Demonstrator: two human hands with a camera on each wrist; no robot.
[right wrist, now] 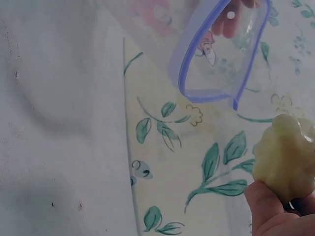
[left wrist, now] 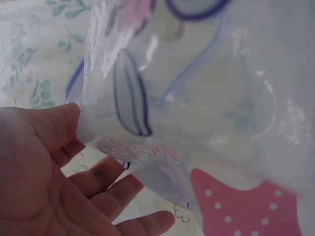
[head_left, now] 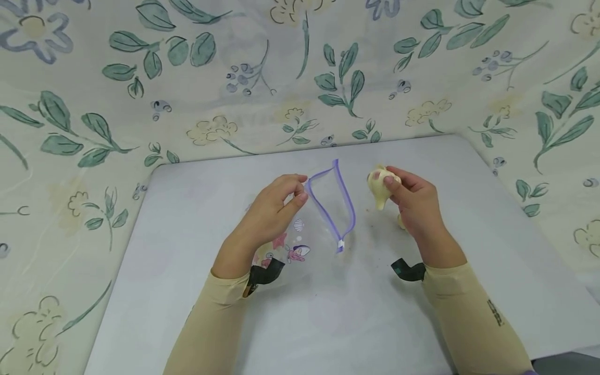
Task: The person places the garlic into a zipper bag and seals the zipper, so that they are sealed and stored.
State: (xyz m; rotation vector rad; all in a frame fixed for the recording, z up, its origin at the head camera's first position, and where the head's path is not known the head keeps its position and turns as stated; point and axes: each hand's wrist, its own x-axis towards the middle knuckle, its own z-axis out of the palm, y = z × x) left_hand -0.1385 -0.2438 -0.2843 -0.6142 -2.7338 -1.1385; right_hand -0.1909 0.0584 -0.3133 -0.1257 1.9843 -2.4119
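Note:
A clear plastic zip bag (head_left: 323, 211) with a purple zip edge and sea-animal prints stands with its mouth spread. My left hand (head_left: 272, 211) pinches the bag's edge between thumb and fingers. In the left wrist view the thumb presses the clear film (left wrist: 197, 113), and the other fingers lie behind it. To the right of the mouth, my right hand (head_left: 420, 208) holds a pale yellow, lumpy soft-looking toy (head_left: 380, 188) above the table. The right wrist view shows this toy (right wrist: 285, 160) in the fingertips, apart from the bag.
On the white table (head_left: 300, 323), a second pale yellow piece (head_left: 401, 222) lies partly hidden behind the right hand. Cloth with leaf and flower prints (head_left: 281, 78) covers the background. A dark object (head_left: 569, 363) shows at the lower right corner.

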